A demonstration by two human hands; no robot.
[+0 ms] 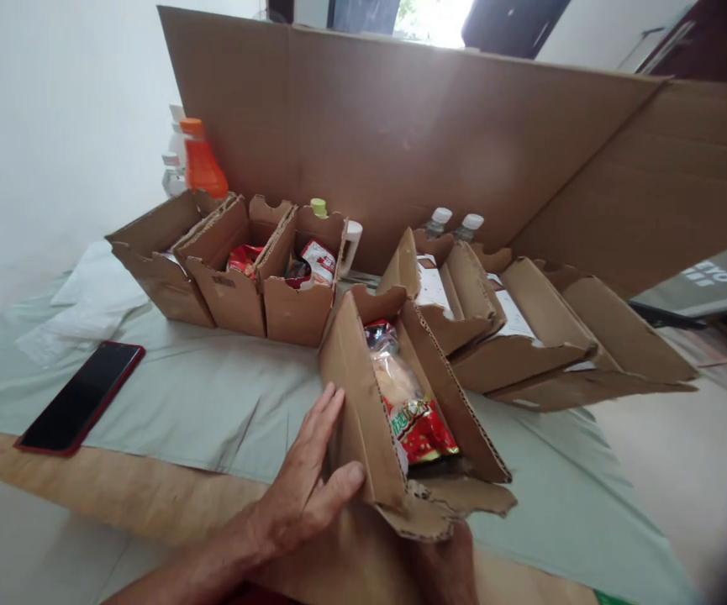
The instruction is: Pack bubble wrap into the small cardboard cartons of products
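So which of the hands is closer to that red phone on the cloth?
Left. The left hand lies against the snack box, right of the phone; the right hand is farther off, under that box's front.

Daylight floods in from a window [431, 18] above the tall cardboard sheet [401, 126], blown out white; the wall [41, 101] at left is overexposed. The near box [354, 403] is sharp, its inside shaded. Straight edges bow, and the lower right corner is dark and blurred.
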